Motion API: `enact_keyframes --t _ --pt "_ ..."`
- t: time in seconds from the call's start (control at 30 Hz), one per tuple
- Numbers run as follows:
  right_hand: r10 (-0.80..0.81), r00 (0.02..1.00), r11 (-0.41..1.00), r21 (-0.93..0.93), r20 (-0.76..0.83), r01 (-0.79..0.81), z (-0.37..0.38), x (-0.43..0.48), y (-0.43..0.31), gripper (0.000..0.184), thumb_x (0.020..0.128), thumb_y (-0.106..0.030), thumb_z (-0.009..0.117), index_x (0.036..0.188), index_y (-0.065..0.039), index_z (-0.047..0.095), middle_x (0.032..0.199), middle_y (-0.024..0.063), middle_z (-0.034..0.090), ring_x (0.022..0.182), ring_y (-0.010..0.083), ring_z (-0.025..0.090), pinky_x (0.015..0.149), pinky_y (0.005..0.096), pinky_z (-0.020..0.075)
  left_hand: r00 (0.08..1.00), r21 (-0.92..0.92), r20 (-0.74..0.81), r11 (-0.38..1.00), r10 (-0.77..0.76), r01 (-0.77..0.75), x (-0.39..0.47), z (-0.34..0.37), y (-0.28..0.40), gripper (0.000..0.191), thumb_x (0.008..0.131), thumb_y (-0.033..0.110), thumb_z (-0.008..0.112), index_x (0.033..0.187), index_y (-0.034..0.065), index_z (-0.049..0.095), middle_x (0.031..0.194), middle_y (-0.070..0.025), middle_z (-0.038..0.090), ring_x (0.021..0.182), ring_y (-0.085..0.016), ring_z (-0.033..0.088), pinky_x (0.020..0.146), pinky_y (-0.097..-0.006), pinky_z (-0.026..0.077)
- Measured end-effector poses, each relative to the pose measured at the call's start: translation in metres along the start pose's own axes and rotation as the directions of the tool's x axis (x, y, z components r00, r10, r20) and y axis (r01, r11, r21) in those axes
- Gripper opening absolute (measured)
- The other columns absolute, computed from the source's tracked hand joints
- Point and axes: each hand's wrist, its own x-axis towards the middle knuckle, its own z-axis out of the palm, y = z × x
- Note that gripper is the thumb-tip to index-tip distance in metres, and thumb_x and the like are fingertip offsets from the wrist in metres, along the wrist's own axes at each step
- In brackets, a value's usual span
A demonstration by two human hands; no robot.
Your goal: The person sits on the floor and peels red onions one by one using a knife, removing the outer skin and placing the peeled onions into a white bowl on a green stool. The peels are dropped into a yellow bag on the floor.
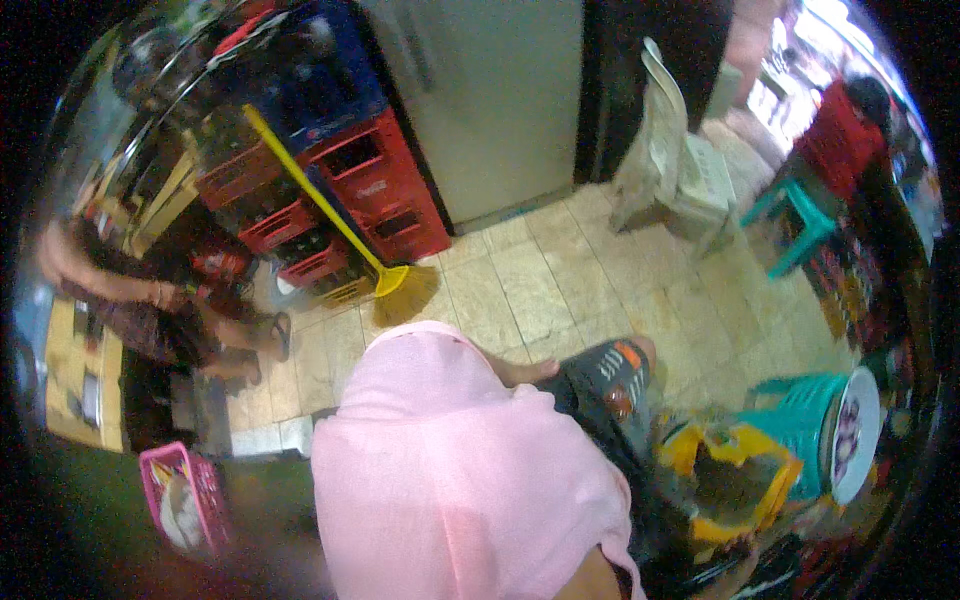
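Note:
Below me is my own pink shirt (pixel 465 450), with dark shorts (pixel 600 390) on a bent leg. My left hand (pixel 536 371) rests at the thigh of the shorts, its fingers mostly hidden. At the lower right, my right hand (pixel 741 553) is blurred at the lower edge of a yellow plastic bag (pixel 709 529). The bag's mouth gapes, showing something dark inside. Whether the fingers grip the bag is unclear. Just beyond it stands a teal container (pixel 795 442) with a white round top (pixel 857 435) that bears writing.
A yellow-handled broom (pixel 330 202) leans on stacked red crates (pixel 382 187) beside a pale door panel (pixel 495 112). White plastic chair (pixel 705 172), teal stool (pixel 802 217) and pink basket (pixel 146 487) stand around. One person (pixel 112 277) is at left, another in red (pixel 840 142) at upper right.

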Motion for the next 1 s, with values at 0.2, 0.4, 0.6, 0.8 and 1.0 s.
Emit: enact_keyframes --t 0.2,0.4,0.6,0.8,1.0 --pt "-0.005 0.998 0.989 -0.148 0.055 0.013 0.047 0.018 -0.004 0.021 0.080 -0.019 0.060 0.091 -0.007 0.047 0.066 0.0047 0.047 0.054 0.0178 0.048 0.042 0.0311 0.0398 0.998 -0.080 -0.034 0.996 -0.050 0.047 -0.042 0.015 0.015 0.083 0.086 0.064 0.025 0.140 0.0019 0.011 0.144 -0.0167 0.015 0.132 -0.025 0.013 0.106 -0.0394 0.012" --pt "0.006 0.994 0.971 -0.240 0.112 0.021 0.074 0.028 -0.006 0.025 0.079 -0.018 0.061 0.095 -0.007 0.046 0.068 0.0051 0.047 0.054 0.0180 0.048 0.042 0.0315 0.0404 0.994 -0.106 0.096 0.993 -0.048 0.058 -0.069 0.032 0.053 0.084 0.084 0.066 0.025 0.140 0.0036 0.012 0.143 -0.0177 0.019 0.130 -0.026 0.019 0.104 -0.0405 0.018" --pt "-0.032 0.993 0.971 -0.231 0.110 0.057 0.067 0.019 -0.006 0.029 0.079 -0.017 0.062 0.099 -0.006 0.044 0.070 0.0054 0.047 0.055 0.0182 0.048 0.042 0.0319 0.0410 0.903 -0.074 0.430 0.996 -0.015 0.052 -0.082 0.052 0.122 0.085 0.083 0.067 0.025 0.140 0.0052 0.012 0.142 -0.0187 0.022 0.128 -0.027 0.025 0.102 -0.0417 0.024" --pt "-0.150 0.988 0.986 -0.074 0.034 0.152 0.019 -0.029 0.014 0.034 0.078 -0.017 0.063 0.103 -0.005 0.043 0.071 0.0058 0.048 0.056 0.0184 0.049 0.042 0.0324 0.0416 0.578 0.055 0.815 0.999 -0.046 0.002 -0.065 0.077 0.218 0.087 0.082 0.069 0.024 0.141 0.0068 0.013 0.141 -0.0197 0.025 0.127 -0.027 0.031 0.100 -0.0428 0.030" --pt "-0.268 0.957 0.955 0.099 -0.112 0.279 0.033 -0.051 0.015 0.050 0.076 -0.009 0.061 0.120 -0.006 0.037 0.077 0.0080 0.051 0.057 0.0180 0.051 0.046 0.0326 0.0445 -0.245 -0.195 0.969 0.734 0.041 -0.650 -0.064 0.167 0.330 0.074 0.081 0.055 0.051 0.133 0.0038 0.035 0.135 -0.0257 0.032 0.121 -0.036 0.036 0.098 -0.0437 0.032"
